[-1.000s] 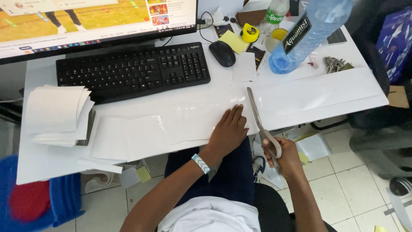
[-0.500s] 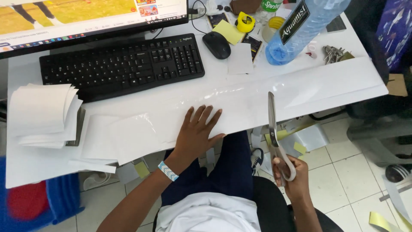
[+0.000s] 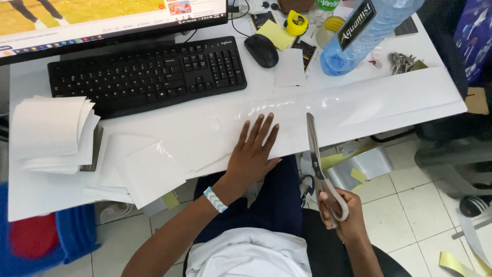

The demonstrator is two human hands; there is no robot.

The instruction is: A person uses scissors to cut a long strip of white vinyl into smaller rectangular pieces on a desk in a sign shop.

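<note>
Left hand: placed flat, palm down, fingers spread wide, at lower centre of the frame. It presses on the long glossy white sheet that runs along the near edge of the white desk. A beaded blue-and-white wristband sits on that wrist.

Right hand: at lower right of centre, closed around the handles of a pair of scissors. The blades point up the frame, with the tip at the near edge of the sheet, just right of the left hand. The blades appear nearly closed; whether they are touching the sheet cannot be confirmed from this view.

Items at left of the frame: a stack of cut white pieces resting on the desk, with loose glossy white pieces below and right of it.

Items at top of the frame: a black keyboard, with a monitor above it. A black mouse lies right of the keyboard. A small white piece of paper and a yellow tape measure lie near the mouse. A blue plastic bottle rises at upper right, close to the lens. A bunch of keys lies just right of the bottle.
</note>
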